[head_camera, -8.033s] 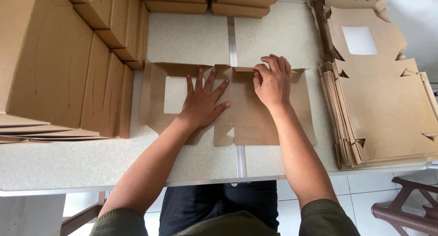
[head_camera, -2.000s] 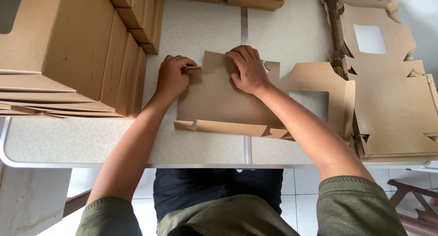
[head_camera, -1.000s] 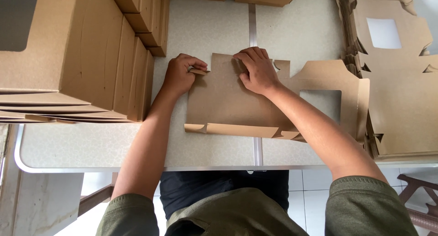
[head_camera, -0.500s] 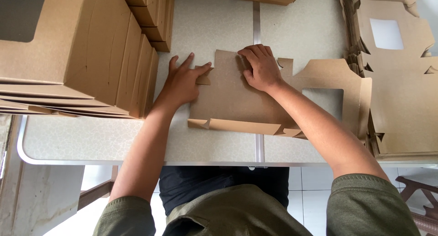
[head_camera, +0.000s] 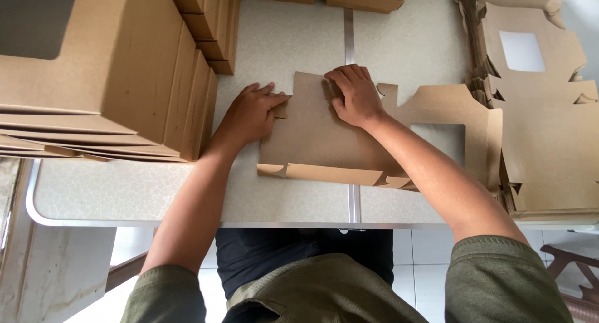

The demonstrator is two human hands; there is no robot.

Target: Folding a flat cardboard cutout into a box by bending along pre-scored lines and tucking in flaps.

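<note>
A flat brown cardboard box blank (head_camera: pixel 324 145) with a square window cut-out on its right side lies on the speckled table (head_camera: pixel 281 42). My left hand (head_camera: pixel 249 114) rests flat on the blank's left edge, fingers spread over a small side flap. My right hand (head_camera: pixel 355 95) presses down on the blank's far edge, fingers bent over the fold there. The near flap of the blank stands slightly raised along the front.
Assembled brown boxes (head_camera: pixel 106 67) are stacked at the left and along the far edge. A pile of unfolded windowed blanks (head_camera: pixel 543 111) lies at the right. The table's front edge (head_camera: pixel 187 222) runs just below the blank; tiled floor lies beyond.
Over the last second my left hand has opened from a curled grip and now lies flat on the left flap. My right hand has stayed pressing the far edge.
</note>
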